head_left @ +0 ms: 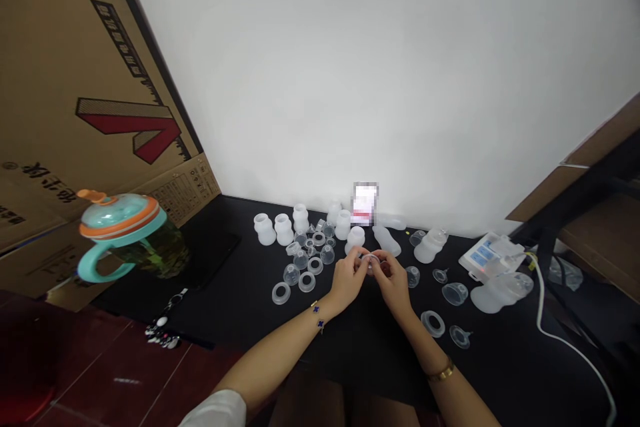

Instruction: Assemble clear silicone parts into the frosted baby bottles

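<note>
My left hand (349,278) and my right hand (391,280) meet above a black mat (240,307), fingers pinched together on a small clear plastic ring part (371,260) held between them. Behind the hands stand several translucent white bottles (284,228) and small clear cups and rings (307,260). More clear rings and caps (433,323) lie to the right of my right hand.
A teal and orange lidded jug (129,235) stands at the left before large cardboard boxes (75,120). Keys (163,331) lie at the mat's left edge. A white device (487,255) and white cable (565,340) sit at the right. A small white box (365,203) leans on the wall.
</note>
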Motion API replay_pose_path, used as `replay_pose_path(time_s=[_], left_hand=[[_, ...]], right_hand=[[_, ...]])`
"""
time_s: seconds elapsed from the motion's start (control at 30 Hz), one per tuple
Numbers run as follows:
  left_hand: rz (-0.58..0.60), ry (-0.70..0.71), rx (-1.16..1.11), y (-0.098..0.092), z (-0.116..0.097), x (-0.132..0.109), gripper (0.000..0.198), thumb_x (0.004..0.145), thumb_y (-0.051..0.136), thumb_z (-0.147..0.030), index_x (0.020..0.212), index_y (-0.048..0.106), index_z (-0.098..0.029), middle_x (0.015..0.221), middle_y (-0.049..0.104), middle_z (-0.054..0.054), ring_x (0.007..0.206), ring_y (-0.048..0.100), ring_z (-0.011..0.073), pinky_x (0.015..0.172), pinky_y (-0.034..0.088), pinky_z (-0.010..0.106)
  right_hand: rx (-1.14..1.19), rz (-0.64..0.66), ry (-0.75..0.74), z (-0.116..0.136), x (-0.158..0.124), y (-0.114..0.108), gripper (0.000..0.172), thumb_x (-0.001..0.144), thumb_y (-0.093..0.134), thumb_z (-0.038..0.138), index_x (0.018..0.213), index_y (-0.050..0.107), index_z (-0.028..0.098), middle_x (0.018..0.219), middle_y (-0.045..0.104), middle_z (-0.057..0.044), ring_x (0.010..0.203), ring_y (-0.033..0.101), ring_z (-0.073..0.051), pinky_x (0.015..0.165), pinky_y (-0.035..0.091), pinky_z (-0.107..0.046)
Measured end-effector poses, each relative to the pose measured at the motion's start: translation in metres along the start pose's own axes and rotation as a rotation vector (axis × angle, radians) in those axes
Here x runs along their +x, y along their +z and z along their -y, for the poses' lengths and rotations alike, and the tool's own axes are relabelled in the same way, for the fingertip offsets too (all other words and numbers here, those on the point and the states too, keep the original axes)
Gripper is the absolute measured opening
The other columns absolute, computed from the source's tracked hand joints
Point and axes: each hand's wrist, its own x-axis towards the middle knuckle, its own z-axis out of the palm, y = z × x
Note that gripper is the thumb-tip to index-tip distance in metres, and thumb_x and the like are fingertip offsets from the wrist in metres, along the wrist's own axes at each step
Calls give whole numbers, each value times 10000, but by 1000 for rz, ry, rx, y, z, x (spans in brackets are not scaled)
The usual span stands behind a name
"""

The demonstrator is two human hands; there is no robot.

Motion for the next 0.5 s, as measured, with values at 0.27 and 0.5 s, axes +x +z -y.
replay_pose_path(time_s=[0.27,0.5], left_hand=[[13,-7,-22,0,2,0,282,997,476,-442,1042,626,-207,610,611,-35,501,552,123,527,386,221],[11,-4,-27,1,3,0,257,996,483,-422,1043,622,-210,607,608,-38,494,540,121,525,374,217]], right_hand=[[-1,-6,-4,-1,-1,0,284,916,612,467,982,698,205,895,728,-57,684,611,-184,618,499,-303],[0,-20,-9,3,0,0,266,895,622,450,962,704,206,856,727,-53,669,619,-191,605,501,-309]])
